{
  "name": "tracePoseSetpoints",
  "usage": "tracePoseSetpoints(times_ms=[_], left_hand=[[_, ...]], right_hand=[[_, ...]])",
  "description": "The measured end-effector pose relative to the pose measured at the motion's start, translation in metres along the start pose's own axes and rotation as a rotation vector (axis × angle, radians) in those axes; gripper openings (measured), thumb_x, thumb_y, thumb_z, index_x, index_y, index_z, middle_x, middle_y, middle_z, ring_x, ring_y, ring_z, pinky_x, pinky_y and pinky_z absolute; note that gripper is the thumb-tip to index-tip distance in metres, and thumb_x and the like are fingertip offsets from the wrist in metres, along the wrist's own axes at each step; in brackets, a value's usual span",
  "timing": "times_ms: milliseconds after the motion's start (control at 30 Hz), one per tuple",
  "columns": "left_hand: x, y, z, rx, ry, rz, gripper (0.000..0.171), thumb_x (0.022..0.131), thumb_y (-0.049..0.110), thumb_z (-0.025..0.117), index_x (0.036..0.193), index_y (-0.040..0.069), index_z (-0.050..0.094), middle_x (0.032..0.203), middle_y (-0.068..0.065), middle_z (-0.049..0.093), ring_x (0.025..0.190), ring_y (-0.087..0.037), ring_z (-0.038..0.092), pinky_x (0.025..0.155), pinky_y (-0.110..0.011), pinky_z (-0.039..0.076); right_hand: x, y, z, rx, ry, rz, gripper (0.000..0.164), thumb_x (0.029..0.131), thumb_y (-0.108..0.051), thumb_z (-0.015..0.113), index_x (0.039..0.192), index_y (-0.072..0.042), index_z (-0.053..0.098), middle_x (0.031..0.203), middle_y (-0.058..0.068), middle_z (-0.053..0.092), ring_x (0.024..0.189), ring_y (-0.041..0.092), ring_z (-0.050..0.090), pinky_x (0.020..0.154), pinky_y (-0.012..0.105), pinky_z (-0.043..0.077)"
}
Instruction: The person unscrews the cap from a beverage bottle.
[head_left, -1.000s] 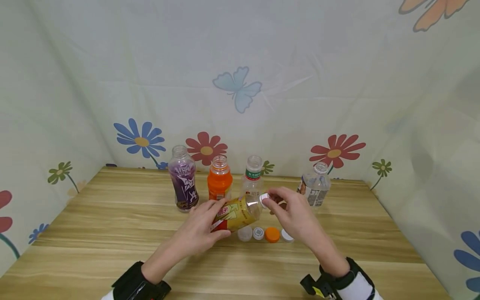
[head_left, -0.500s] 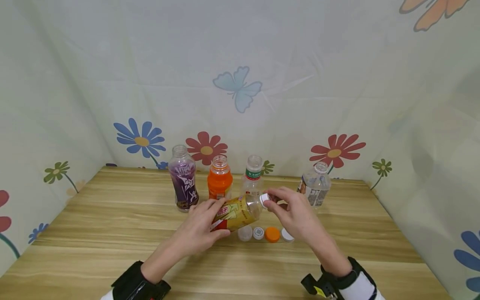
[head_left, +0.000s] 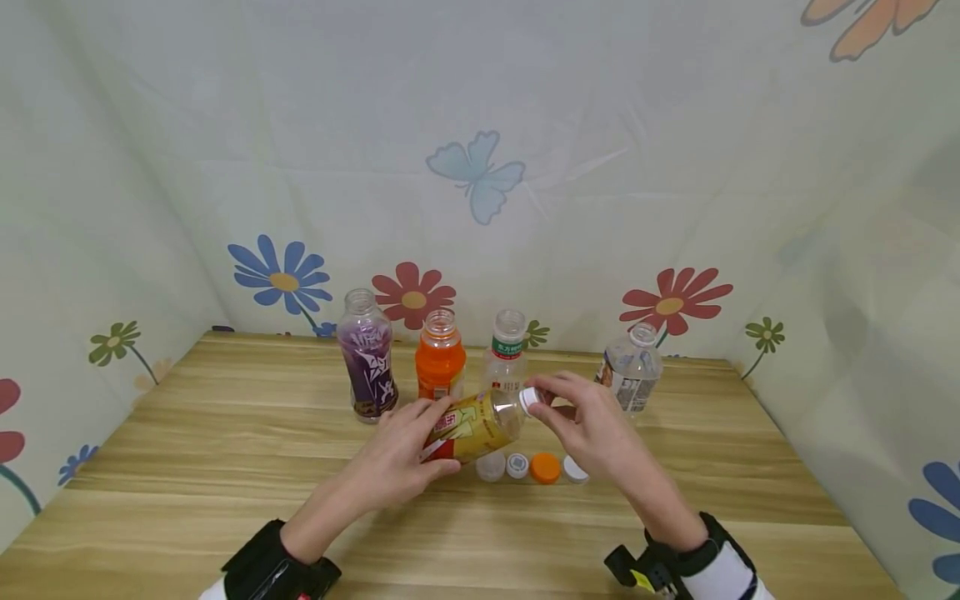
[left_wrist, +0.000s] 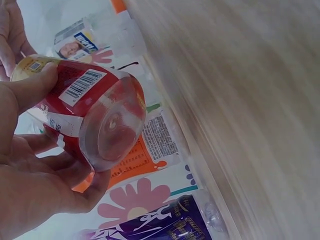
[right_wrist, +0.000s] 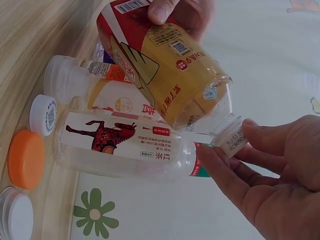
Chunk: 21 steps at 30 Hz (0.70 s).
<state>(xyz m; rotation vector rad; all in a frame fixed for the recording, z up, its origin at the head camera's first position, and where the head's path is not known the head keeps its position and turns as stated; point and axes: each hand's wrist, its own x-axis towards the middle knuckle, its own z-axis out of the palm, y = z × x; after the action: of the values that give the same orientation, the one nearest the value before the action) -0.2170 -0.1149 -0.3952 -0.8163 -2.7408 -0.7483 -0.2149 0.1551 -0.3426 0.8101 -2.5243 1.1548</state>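
Note:
My left hand (head_left: 405, 454) grips a clear plastic bottle (head_left: 472, 427) with a yellow and red label, tilted so its neck points right and up. In the left wrist view the bottle's round base (left_wrist: 114, 127) shows, with thumb and fingers wrapped about the body. My right hand (head_left: 588, 421) pinches a white bottle cap (head_left: 529, 401) at the mouth between thumb and fingers. The right wrist view has this cap (right_wrist: 231, 142) sitting on the neck; how tightly it is on, I cannot tell. Below the bottle lie several loose caps, among them an orange cap (head_left: 545, 468).
Behind the hands stand uncapped bottles: a purple one (head_left: 366, 358), an orange one (head_left: 439, 360), a clear one with a green band (head_left: 507, 347), and a clear labelled one (head_left: 632, 371) at right. A flower-printed curtain (head_left: 570, 250) backs the wooden table (head_left: 225, 433).
The right fingers have shifted slightly around the white cap. The left hand and the bottle stay almost where they were.

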Motion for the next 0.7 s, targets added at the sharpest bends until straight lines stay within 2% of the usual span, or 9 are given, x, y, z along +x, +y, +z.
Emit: tracePoseSetpoints(times_ms=[233,467,567,700], left_hand=[[-0.0004,0.0007,-0.0035,-0.042,-0.047,-0.020,0.078,0.082,0.035,0.081,0.148,0.012,0.044,0.121,-0.001,0.055,0.107,-0.020,0.053,0.096,-0.043,0.036],[-0.0005,-0.0005,-0.0043,-0.058,-0.063,-0.011,0.076,0.083,0.034,0.080,0.146,0.011,0.045,0.119,-0.001,0.054,0.104,-0.018,0.053,0.094,-0.040,0.037],[-0.0006,-0.0015,-0.0036,-0.070,-0.067,-0.015,0.077,0.084,0.035,0.080,0.147,0.010,0.044,0.118,0.000,0.054,0.101,-0.017,0.053,0.091,-0.038,0.038],[-0.0003,-0.0025,-0.0022,-0.074,-0.065,-0.020,0.078,0.084,0.035,0.080,0.148,0.011,0.043,0.116,0.000,0.054,0.098,-0.015,0.052,0.089,-0.036,0.038]], right_hand=[[0.0008,0.0032,-0.0007,0.002,-0.007,-0.092,0.027,0.091,-0.003,0.069,0.117,0.003,0.068,0.107,0.001,0.064,0.087,0.015,0.066,0.073,0.022,0.052],[0.0031,0.0084,-0.0023,-0.007,-0.013,-0.208,0.029,0.089,0.001,0.070,0.118,0.003,0.067,0.109,0.002,0.065,0.084,0.016,0.066,0.071,0.024,0.053],[0.0034,0.0092,-0.0021,0.006,-0.012,-0.192,0.028,0.090,-0.001,0.070,0.118,0.001,0.067,0.109,0.000,0.065,0.086,0.015,0.066,0.072,0.024,0.053],[0.0033,0.0085,-0.0002,0.052,-0.014,-0.078,0.025,0.093,-0.010,0.068,0.118,-0.003,0.066,0.105,-0.004,0.064,0.091,0.016,0.065,0.075,0.025,0.053]])
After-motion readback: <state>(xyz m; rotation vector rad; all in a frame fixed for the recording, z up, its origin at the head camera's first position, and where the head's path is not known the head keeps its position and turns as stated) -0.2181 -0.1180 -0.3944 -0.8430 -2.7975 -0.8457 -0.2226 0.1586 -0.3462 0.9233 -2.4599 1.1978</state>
